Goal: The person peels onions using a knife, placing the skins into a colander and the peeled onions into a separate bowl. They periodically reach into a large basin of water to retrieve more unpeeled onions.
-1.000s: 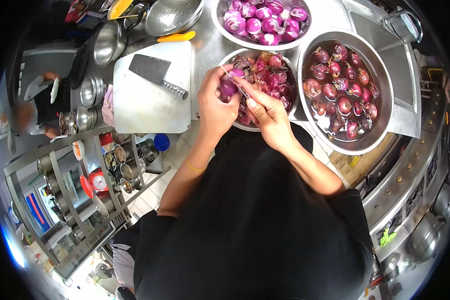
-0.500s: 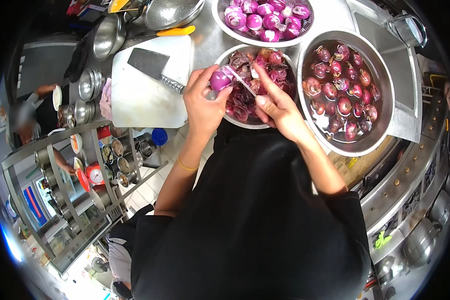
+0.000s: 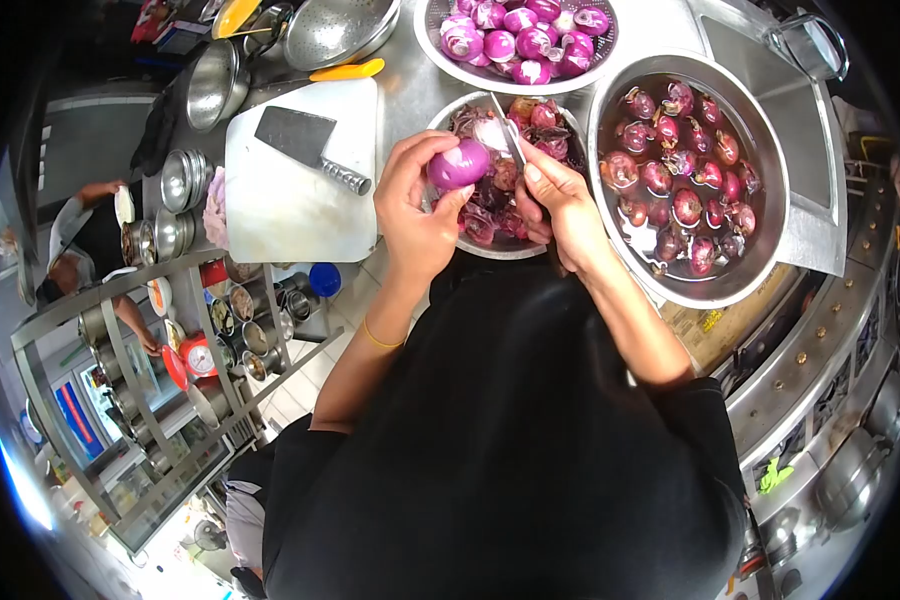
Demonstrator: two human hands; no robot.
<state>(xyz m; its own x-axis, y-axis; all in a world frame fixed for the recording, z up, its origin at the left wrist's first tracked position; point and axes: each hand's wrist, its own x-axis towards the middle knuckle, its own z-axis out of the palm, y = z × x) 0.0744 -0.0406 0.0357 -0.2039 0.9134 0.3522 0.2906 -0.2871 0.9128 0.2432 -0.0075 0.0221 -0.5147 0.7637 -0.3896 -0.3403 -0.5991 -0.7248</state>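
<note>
My left hand (image 3: 412, 222) pinches a smooth purple red onion (image 3: 458, 165) between thumb and fingertips. My right hand (image 3: 574, 212) is closed round a small knife (image 3: 508, 135), its narrow blade pointing up and away from me, just right of the onion and apart from it. Both hands are over a metal bowl (image 3: 505, 251) of papery onion skins and some onions. Behind it stands a colander (image 3: 450, 72) of peeled purple onions. On the right, a large steel basin (image 3: 778, 205) holds unpeeled onions (image 3: 686, 207) in water.
A cleaver (image 3: 295, 130) lies on a white cutting board (image 3: 300, 215) at left, beside stacked steel bowls (image 3: 180, 180). A yellow-handled tool (image 3: 348, 71) lies behind the board. A sink (image 3: 800, 120) is at far right. Another person's hand (image 3: 150, 345) is near a red scale (image 3: 201, 357).
The onion has been turned in my left hand, showing a smooth purple side. The knife has swung from slanting across toward the onion to pointing away from me.
</note>
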